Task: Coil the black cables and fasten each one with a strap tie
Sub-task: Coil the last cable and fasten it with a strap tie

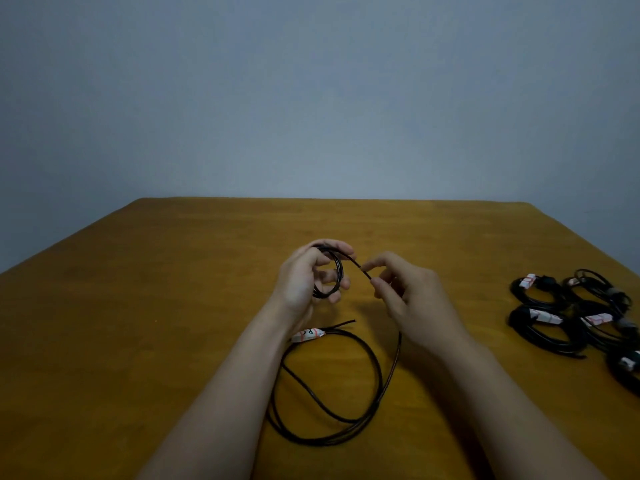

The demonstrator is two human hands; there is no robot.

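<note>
left hand [304, 278] raised just above the table [173, 306], fingers curled round a small coil [338, 268] of the black cable, thumb over the top; likely held so to stop the turns springing apart. right hand [412, 299] just beside it, thumb and forefinger pinching the run of cable that led off the coil, other fingers loosely bent. the short span between the hands looked taut, which would let the next turn lay on evenly. the rest of the cable, the slack [377, 368], dropped from under the right hand and lay in wide loose loops on the table close to the body, between the forearms, so it could feed up freely. a white tag [309, 335] with red print sat on the cable near its free end, beside the left wrist; probably the strap tie, placed within reach for fastening, though i could not tell how it was fixed. finished bundles [550, 320], each with a similar white band, lay well apart at the right edge, out of the way. judged: coiling partly done, a good deal of slack not yet wound.
</note>
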